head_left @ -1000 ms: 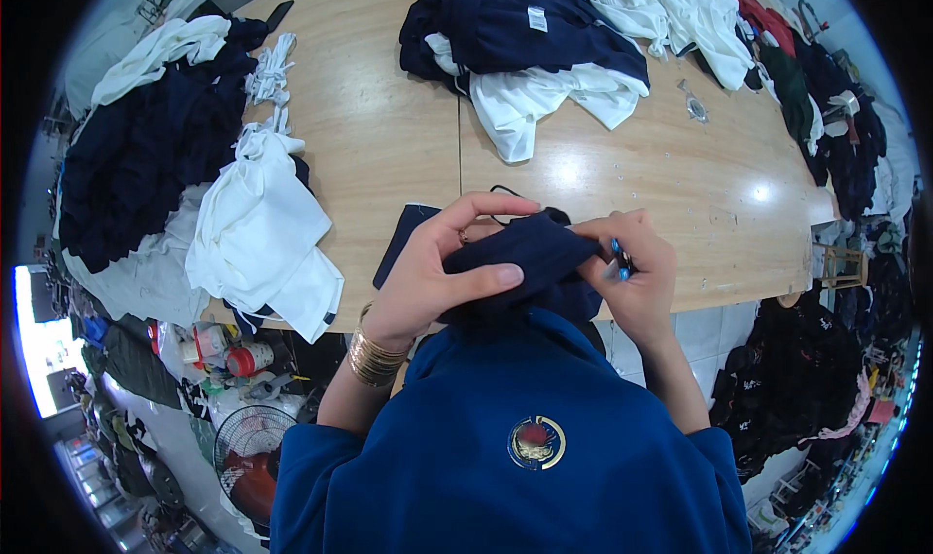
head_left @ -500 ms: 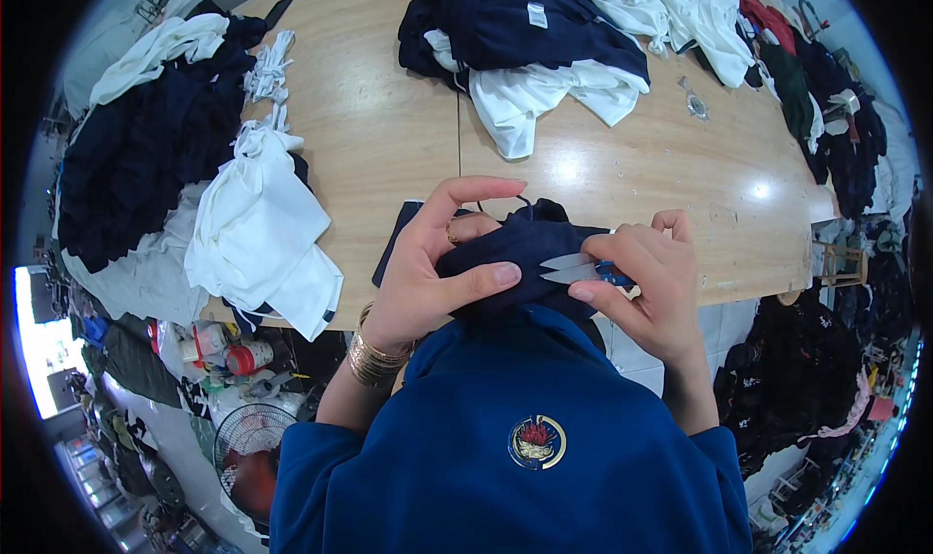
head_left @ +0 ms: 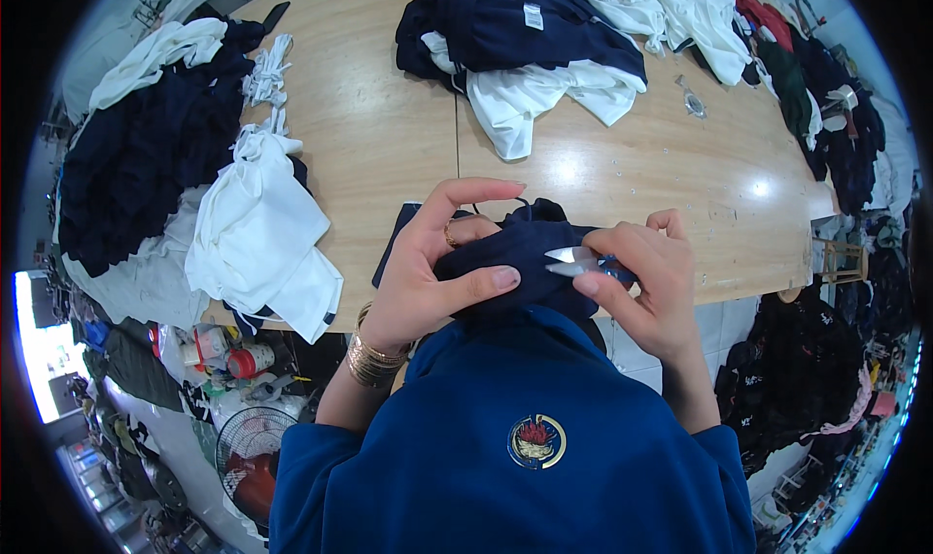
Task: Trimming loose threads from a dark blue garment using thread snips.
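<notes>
A small white label, shaped like a little box, sits on the dark blue clothes pile at the far side of the tabletop. A round badge, gold at the edge with red inside, shows on the blue top the person wears.

The left hand is closed around a bunched dark blue cloth, thumb under it and fingers over it. The cloth is just above the near edge of the tabletop, in front of the person's chest. The right hand pinches small silver snips with a blue handle. The snips lie sideways, long way left to right. Their tips point left, at the cloth, and touch it.

Half a second ago the snips were a little higher and more tilted. Now they lie flatter, and the left thumb has slid closer to the tips.

A white cloth heap lies to the left.
</notes>
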A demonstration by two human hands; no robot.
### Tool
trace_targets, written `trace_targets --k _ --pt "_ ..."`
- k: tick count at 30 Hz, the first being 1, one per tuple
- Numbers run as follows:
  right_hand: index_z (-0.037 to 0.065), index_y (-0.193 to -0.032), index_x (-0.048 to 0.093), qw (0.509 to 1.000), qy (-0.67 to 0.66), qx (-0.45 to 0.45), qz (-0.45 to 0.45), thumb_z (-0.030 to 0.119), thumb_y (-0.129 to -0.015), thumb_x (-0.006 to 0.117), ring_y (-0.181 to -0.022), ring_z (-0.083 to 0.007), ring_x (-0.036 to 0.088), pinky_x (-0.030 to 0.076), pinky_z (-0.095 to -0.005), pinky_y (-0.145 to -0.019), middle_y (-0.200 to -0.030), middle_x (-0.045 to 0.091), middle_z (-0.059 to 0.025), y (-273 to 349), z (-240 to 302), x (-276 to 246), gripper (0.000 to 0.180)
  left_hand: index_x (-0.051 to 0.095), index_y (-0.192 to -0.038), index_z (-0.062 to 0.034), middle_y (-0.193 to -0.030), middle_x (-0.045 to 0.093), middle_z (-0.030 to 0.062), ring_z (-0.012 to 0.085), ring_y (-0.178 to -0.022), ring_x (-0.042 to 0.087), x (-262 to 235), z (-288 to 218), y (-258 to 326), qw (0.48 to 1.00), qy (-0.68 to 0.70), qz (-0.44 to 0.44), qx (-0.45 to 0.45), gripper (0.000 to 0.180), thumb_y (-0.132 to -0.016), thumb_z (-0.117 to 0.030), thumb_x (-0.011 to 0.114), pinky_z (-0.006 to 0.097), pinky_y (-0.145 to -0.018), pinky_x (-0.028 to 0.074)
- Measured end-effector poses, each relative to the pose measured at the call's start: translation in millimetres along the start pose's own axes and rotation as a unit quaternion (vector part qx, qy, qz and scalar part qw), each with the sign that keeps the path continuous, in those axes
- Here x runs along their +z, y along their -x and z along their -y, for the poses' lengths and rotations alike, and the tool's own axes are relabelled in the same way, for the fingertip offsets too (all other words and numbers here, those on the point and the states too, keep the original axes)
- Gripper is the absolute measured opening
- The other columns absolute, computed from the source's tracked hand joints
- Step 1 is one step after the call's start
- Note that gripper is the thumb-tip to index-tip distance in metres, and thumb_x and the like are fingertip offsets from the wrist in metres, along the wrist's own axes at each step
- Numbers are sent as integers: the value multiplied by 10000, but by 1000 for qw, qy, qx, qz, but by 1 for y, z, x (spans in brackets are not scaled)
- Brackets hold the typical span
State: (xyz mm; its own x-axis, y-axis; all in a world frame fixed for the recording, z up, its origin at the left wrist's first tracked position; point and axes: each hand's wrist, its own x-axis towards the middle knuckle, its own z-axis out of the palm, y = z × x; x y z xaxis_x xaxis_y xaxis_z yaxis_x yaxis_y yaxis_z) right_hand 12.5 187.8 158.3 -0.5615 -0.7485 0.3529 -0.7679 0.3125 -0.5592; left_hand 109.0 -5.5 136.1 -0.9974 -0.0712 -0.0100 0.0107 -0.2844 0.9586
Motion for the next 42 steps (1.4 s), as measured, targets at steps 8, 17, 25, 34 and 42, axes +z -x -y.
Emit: trace_targets --k 8,17,25,34,42 --pt "94 -826 600 993 -79 83 -14 316 -742 648 -580 -111 480 286 -270 -649 -712 586 7 0 -3 -3 242 394 -1220 -39 -893 616 94 125 -840 595 0 0 -1 1000 -9 0 8 564 -730 -85 669 230 -744 464" --pt "22 -1015 595 783 -547 181 235 431 -799 565 -854 -166 566 420 -285 -827 -928 608 -74 -1 -51 50 464 426 -1185 -13 -869 626 98 119 -786 602 -5 0 -1 996 -3 83 11 554 -704 -88 690 220 -715 462" --pt "20 -749 592 775 -486 120 386 319 -616 772 -720 -127 503 385 -235 -647 -716 563 -37 5 -65 29 374 353 -1228 12 -772 599 66 94 -691 558 -36 4 10 989 120 80 11 681 -632 -7 682 182 -653 424" --pt "115 -773 498 715 -624 271 163 351 -636 737 -838 -125 524 399 -239 -734 -1071 555 -128 6 -53 64 362 349 -1233 8 -775 583 67 113 -700 561 -39 12 8 985 157 57 34 729 -599 -71 702 195 -656 430" --pt "-4 -921 608 788 -477 51 385 221 -544 786 -817 -136 535 410 -251 -768 -934 588 -82 2 -71 51 475 390 -1212 9 -798 584 69 104 -726 567 -35 12 7 993 87 75 11 665 -634 -93 703 191 -666 435"
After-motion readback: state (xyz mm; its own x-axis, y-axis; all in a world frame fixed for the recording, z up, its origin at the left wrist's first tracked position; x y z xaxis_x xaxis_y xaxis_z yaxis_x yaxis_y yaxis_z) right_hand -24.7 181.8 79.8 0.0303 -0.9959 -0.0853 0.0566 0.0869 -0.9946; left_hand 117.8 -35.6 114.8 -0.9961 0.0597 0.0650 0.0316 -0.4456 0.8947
